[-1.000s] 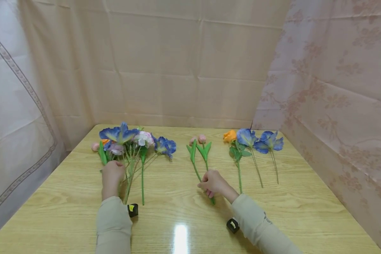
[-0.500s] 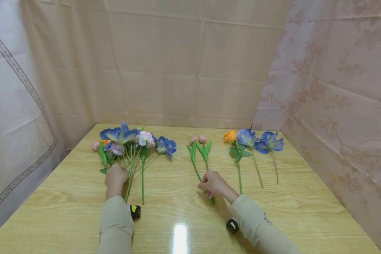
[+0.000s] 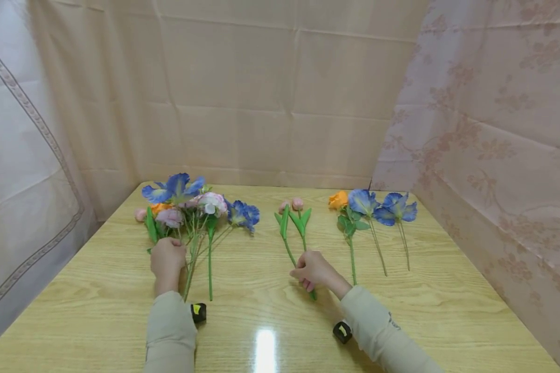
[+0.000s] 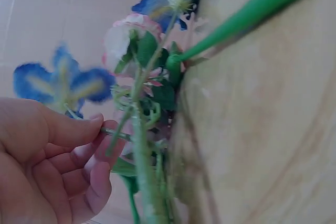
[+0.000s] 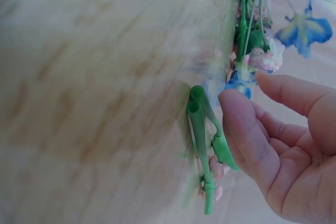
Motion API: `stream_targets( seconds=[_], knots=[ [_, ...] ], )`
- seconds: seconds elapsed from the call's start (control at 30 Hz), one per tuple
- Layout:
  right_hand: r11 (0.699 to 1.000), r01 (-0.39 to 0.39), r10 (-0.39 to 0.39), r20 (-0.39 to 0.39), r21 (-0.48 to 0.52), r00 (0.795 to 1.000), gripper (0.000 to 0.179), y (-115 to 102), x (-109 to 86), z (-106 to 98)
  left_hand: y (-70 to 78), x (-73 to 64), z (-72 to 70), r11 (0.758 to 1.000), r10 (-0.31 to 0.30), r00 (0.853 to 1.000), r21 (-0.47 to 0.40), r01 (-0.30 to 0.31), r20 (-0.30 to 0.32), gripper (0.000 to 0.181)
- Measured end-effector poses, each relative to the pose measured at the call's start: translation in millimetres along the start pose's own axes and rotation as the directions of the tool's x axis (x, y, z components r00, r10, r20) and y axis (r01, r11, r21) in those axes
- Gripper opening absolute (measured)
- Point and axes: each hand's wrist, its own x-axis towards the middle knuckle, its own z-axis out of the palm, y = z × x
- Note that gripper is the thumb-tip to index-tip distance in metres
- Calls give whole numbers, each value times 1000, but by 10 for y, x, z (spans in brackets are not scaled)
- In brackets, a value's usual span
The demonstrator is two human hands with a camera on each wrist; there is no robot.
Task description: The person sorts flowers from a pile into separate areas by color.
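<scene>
My left hand [image 3: 168, 261] pinches the thin stem of a blue iris [image 3: 175, 187] between thumb and fingers. In the left wrist view the iris [image 4: 63, 80] stands out from the pile. Beside that hand lie a pink-white peony [image 3: 212, 203], a mauve flower [image 3: 170, 218], an orange rose [image 3: 159, 208], a pink tulip [image 3: 140, 214] and another blue iris [image 3: 243, 215]. My right hand [image 3: 315, 269] is over the stems of two pink tulips [image 3: 297, 204]. In the right wrist view its fingers hang loosely curled and hold nothing, next to the green tulip stems [image 5: 202, 129].
Toward the right of the wooden table [image 3: 261, 290] lie an orange rose [image 3: 338, 199] and two blue irises [image 3: 363, 201]. A beige curtain [image 3: 233, 93] hangs behind the table, and a floral cloth [image 3: 508, 134] hangs on the right.
My left hand has shifted slightly right, and the blue iris it holds has risen a little and tilted, showing more of the orange rose. The right hand has stayed in place.
</scene>
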Motion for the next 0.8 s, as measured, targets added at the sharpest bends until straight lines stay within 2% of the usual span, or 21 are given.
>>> stream_targets(
  seconds=[0.2,0.37,0.63,0.8],
  knots=[
    [1000,0,0,-2,12,1000,23,-6,-11,-3,83,-31,-38,998,48,996,-46,-52,-81,17],
    [1000,0,0,-2,15,1000,22,-4,-11,1,162,-72,-64,992,99,985,-64,-109,-142,15],
    [1000,-6,6,20,10,1000,24,-4,-16,-6,289,-165,-52,966,221,964,-105,-237,-150,14],
    [1000,-3,3,23,28,1000,22,-18,-37,-8,401,-237,-30,943,287,949,-135,-303,-130,12]
  ],
)
